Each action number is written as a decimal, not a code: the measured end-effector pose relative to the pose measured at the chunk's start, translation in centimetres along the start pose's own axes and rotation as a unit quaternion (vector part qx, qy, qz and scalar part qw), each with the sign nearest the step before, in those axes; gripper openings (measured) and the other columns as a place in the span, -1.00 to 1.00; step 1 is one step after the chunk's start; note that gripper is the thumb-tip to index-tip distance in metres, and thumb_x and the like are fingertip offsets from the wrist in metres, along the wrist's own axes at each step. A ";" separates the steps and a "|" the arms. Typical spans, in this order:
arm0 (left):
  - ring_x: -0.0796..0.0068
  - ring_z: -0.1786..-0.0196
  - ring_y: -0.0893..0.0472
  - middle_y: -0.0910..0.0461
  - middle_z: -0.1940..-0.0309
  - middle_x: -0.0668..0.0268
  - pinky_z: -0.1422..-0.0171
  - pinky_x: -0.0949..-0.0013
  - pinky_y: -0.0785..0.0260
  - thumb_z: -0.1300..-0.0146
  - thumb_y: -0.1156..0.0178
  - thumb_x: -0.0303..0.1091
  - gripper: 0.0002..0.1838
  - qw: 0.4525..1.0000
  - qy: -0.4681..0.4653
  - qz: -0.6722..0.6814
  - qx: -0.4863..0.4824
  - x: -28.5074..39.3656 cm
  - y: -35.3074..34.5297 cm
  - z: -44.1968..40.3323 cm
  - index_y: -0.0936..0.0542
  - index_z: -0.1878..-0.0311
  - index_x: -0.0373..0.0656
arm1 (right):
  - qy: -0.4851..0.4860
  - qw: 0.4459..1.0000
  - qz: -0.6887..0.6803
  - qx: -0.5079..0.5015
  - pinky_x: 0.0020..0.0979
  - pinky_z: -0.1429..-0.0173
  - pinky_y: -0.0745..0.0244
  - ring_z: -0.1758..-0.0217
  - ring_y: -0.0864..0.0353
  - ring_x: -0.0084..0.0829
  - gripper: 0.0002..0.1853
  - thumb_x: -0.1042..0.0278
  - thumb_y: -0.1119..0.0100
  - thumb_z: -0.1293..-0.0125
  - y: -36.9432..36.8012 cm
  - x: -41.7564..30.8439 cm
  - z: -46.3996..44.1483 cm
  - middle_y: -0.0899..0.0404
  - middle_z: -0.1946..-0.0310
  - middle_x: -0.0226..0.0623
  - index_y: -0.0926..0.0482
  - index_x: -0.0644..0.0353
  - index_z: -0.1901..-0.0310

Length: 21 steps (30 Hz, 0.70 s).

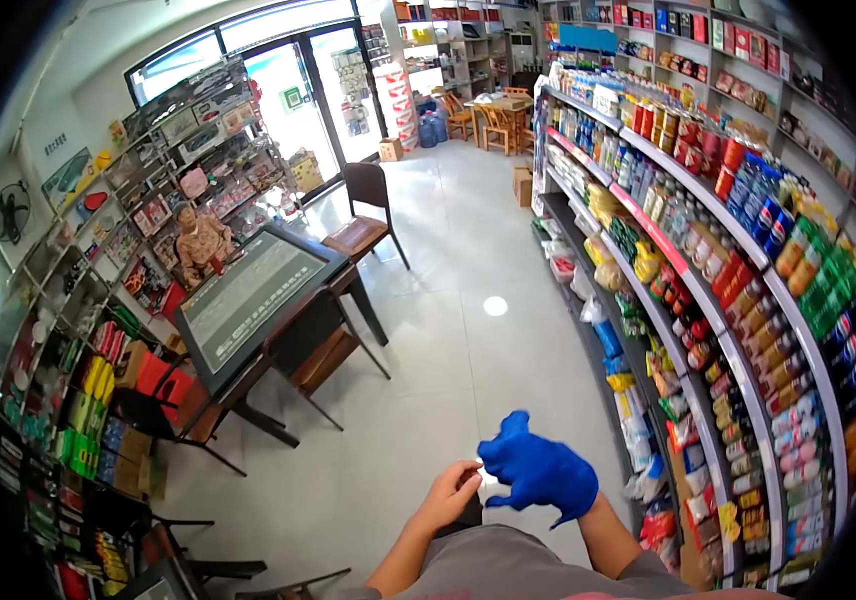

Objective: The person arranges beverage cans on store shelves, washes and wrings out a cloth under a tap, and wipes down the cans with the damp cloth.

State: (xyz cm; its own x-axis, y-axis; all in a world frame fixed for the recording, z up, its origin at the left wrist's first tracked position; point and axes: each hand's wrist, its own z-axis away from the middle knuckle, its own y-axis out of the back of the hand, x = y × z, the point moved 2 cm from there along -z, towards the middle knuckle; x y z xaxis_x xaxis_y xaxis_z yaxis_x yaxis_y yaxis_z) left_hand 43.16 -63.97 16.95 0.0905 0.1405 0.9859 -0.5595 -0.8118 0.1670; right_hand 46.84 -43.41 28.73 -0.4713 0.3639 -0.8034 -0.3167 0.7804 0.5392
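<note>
In front of my waist, my bare left hand [450, 495] has its fingers curled and thumb pressed in. Its fingertips lie right beside the blue glove, and whether they pinch its edge cannot be made out. A blue glove [546, 470] covers my right hand [538, 465] to the wrist, its cuff loose and wrinkled. Some glove fingers stick out apart, one upward and one toward my left hand. Nothing shows in the gloved hand.
On the right runs a long shelf [688, 275] packed with bottles, cans and bags. To the left stand a dark table [260, 290] and several chairs, including a brown one [358, 235]. A person [203, 245] sits behind the table, before stocked wall racks. Glass doors [313, 95] are at the back.
</note>
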 end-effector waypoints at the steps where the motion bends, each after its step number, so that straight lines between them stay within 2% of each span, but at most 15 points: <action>1: 0.51 0.08 -0.57 -0.60 0.10 0.28 -0.02 0.39 -0.44 -0.48 -0.08 -0.27 -0.69 0.998 0.022 0.059 0.000 -1.5 0.6 -2.7 -0.54 -0.14 -0.25 | 0.004 0.999 0.029 -0.032 -0.29 0.13 -0.44 0.28 -0.55 -0.24 -0.58 0.12 -0.47 0.02 1.0 1.7 -2.1 -0.56 0.42 -0.27 -0.54 0.18 0.20; 3: 0.55 0.06 -0.56 -0.60 0.07 0.28 -0.08 0.40 -0.43 -0.53 0.01 -0.27 -0.67 0.989 0.048 0.142 -0.015 -2.7 2.2 -9.1 -0.52 -0.17 -0.28 | 0.005 0.992 0.097 -0.076 -0.26 0.09 -0.45 0.25 -0.55 -0.20 -0.46 0.02 -0.49 0.02 3.1 4.9 -5.9 -0.56 0.39 -0.23 -0.54 0.20 0.12; 6: 0.54 0.03 -0.55 -0.59 0.06 0.27 -0.11 0.40 -0.41 -0.54 0.03 -0.26 -0.65 0.984 0.040 0.157 -0.073 -2.1 3.7 -18.9 -0.50 -0.21 -0.29 | -0.025 0.978 0.190 -0.088 -0.21 0.02 -0.46 0.21 -0.55 -0.12 -0.29 -0.15 -0.53 0.02 8.3 9.5 -10.4 -0.56 0.35 -0.17 -0.52 0.22 -0.01; 7: 0.52 0.00 -0.54 -0.59 0.04 0.27 -0.15 0.39 -0.39 -0.51 -0.02 -0.28 -0.64 0.976 0.028 0.189 -0.105 -2.1 3.9 -22.4 -0.48 -0.24 -0.28 | 0.065 0.983 0.172 0.005 -0.25 0.01 -0.49 0.11 -0.58 -0.13 -0.38 -0.06 -0.52 0.02 10.8 10.6 -10.2 -0.58 0.26 -0.16 -0.57 0.20 0.03; 10: 0.50 -0.03 -0.54 -0.58 0.02 0.28 -0.17 0.37 -0.39 -0.48 -0.08 -0.28 -0.62 0.962 0.009 0.175 -0.208 0.8 3.9 -32.1 -0.46 -0.26 -0.27 | -0.203 0.941 0.164 0.216 -0.25 -0.03 -0.54 0.00 -0.66 -0.12 -0.53 0.27 -0.41 -0.06 16.1 12.8 -11.0 -0.58 -0.04 -0.14 -0.57 0.19 -0.03; 13: 0.53 -0.02 -0.53 -0.57 0.01 0.31 -0.18 0.39 -0.38 -0.44 -0.15 -0.30 -0.61 0.940 -0.020 0.157 -0.303 3.6 3.2 -41.1 -0.46 -0.25 -0.25 | -0.192 0.881 0.328 0.282 -0.12 -0.12 -0.46 -0.05 -0.60 -0.07 -0.52 0.44 -0.26 -0.05 23.1 15.0 -13.2 -0.52 -0.12 -0.08 -0.51 0.27 -0.07; 14: 0.55 -0.02 -0.53 -0.58 0.02 0.32 -0.17 0.40 -0.38 -0.44 -0.15 -0.30 -0.61 0.935 -0.024 0.149 -0.321 4.2 2.7 -44.0 -0.47 -0.25 -0.25 | -0.144 0.862 0.360 0.327 -0.10 -0.13 -0.43 -0.05 -0.57 -0.05 -0.52 0.46 -0.23 -0.03 25.0 16.8 -12.5 -0.52 -0.10 -0.06 -0.50 0.30 -0.07; 16: 0.59 0.00 -0.52 -0.58 0.03 0.34 -0.15 0.42 -0.38 -0.43 -0.16 -0.31 -0.62 0.925 -0.030 0.134 -0.354 5.9 1.6 -48.2 -0.47 -0.23 -0.24 | -0.114 0.832 0.354 0.412 -0.13 -0.14 -0.41 -0.06 -0.55 -0.03 -0.54 0.53 -0.19 0.01 28.4 18.7 -12.8 -0.54 -0.06 -0.01 -0.48 0.32 -0.02; 17: 0.64 0.01 -0.51 -0.58 0.06 0.37 -0.13 0.46 -0.37 -0.44 -0.15 -0.33 -0.65 0.921 -0.029 0.124 -0.368 5.7 0.9 -50.5 -0.48 -0.22 -0.23 | -0.128 0.824 0.317 0.452 -0.18 -0.14 -0.42 -0.05 -0.55 -0.03 -0.56 0.57 -0.17 0.03 30.6 19.2 -13.4 -0.55 -0.04 0.00 -0.48 0.31 0.02; 20: 0.65 0.03 -0.51 -0.58 0.09 0.38 -0.12 0.48 -0.37 -0.45 -0.15 -0.35 -0.66 0.908 0.009 0.150 -0.392 1.8 -2.3 -57.0 -0.48 -0.22 -0.21 | -0.170 0.782 0.278 0.532 -0.25 0.03 -0.42 0.17 -0.52 -0.13 -0.68 0.60 -0.14 0.12 36.0 25.4 -12.3 -0.52 0.20 -0.10 -0.45 0.26 0.22; 21: 0.67 0.11 -0.50 -0.57 0.12 0.40 -0.02 0.52 -0.36 -0.46 -0.15 -0.29 -0.66 0.915 0.006 0.141 -0.378 1.1 -3.5 -59.2 -0.49 -0.20 -0.25 | -0.182 0.764 0.281 0.551 -0.26 0.12 -0.42 0.28 -0.50 -0.17 -0.73 0.60 -0.13 0.15 38.2 28.0 -11.2 -0.50 0.31 -0.16 -0.43 0.25 0.30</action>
State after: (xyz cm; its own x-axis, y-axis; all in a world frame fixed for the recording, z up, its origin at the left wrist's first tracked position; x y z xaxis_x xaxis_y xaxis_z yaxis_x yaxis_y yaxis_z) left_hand -3.50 -27.41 17.18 -0.1519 -0.0048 0.9884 -0.9696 -0.1934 -0.1500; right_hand 12.30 -9.13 29.64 0.0458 0.7604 -0.6478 0.8319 0.3300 0.4462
